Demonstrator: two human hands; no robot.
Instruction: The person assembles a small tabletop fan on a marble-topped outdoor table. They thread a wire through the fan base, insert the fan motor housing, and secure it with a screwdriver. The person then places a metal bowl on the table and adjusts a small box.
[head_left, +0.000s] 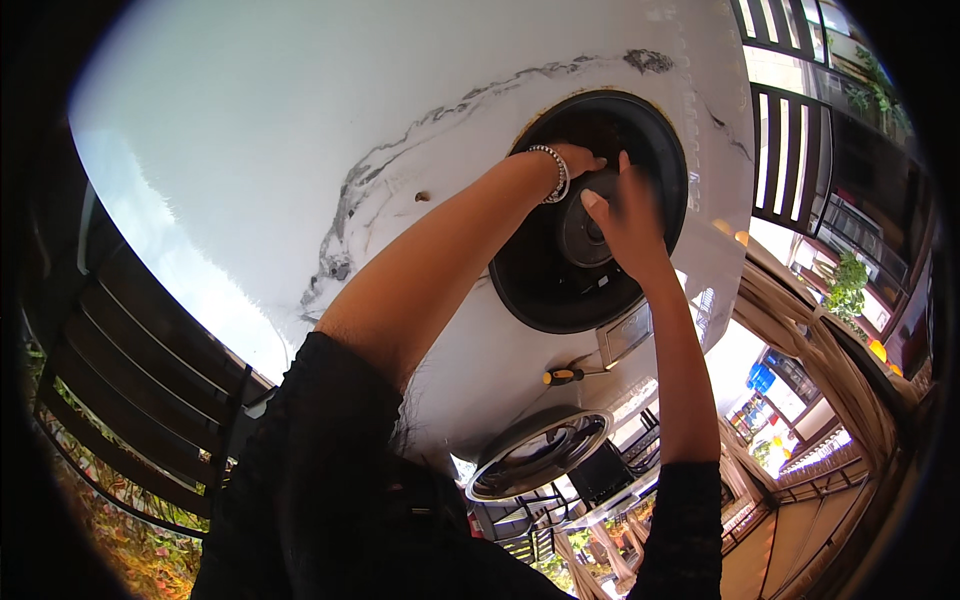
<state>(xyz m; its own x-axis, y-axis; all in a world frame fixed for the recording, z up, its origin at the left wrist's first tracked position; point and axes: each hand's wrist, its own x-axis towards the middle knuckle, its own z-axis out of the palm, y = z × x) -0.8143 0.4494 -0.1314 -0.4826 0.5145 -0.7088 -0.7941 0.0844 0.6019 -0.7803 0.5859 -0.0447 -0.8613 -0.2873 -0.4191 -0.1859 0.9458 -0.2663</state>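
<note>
A round black basin [540, 310] is set into a white marble-patterned tabletop, and both my hands reach down into it. Inside lies a smaller dark round disc [580, 240], partly covered by my right hand. My left hand [577, 158], with a beaded bracelet [556, 176] at its wrist, is at the disc's far edge; most of its fingers are hidden. Over the right part of the disc, my right hand [632, 222] has its thumb and a finger stretched apart. Part of that hand is blurred. Nothing shows between its fingers.
Nearer me on the tabletop [250, 120] lie a yellow-and-black screwdriver [563, 377] and a round, metal-rimmed glossy piece [540, 455]. A small rectangular panel [627, 336] sits beside the basin. Dark slatted chairs [140, 350] stand at the left and far right.
</note>
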